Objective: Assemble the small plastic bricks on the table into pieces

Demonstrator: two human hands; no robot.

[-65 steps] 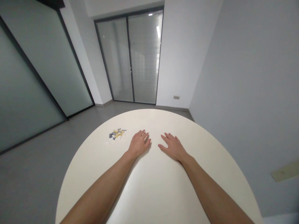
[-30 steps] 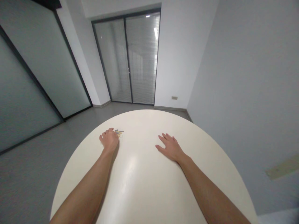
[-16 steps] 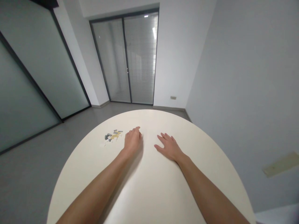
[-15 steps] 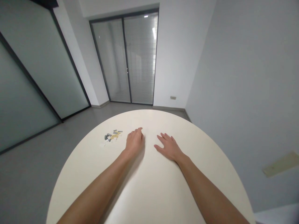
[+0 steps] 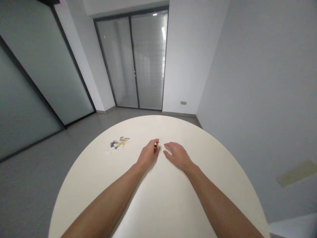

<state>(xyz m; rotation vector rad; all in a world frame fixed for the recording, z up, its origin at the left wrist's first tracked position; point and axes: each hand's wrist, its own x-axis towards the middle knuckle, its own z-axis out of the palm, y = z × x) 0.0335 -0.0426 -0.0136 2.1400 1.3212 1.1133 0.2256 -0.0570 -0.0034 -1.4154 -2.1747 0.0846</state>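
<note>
While grey and yellow pieces [image 5: 120,142] lie to the left on the white counter [image 5: 158,205], the left hand [image 5: 148,153] pinches a small, partly hidden item [image 5: 158,145] near the middle. Close beside it, the right hand [image 5: 179,155] curves, loosely spread.

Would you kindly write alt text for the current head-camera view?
A person's left hand seems to hold a small pale piece near the open right hand, at a round white table. Yellow and gray pieces lie clustered farther left.

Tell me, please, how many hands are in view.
2: the left hand, holding a small pale piece, and the right hand apart from it, both over the white table.
</note>
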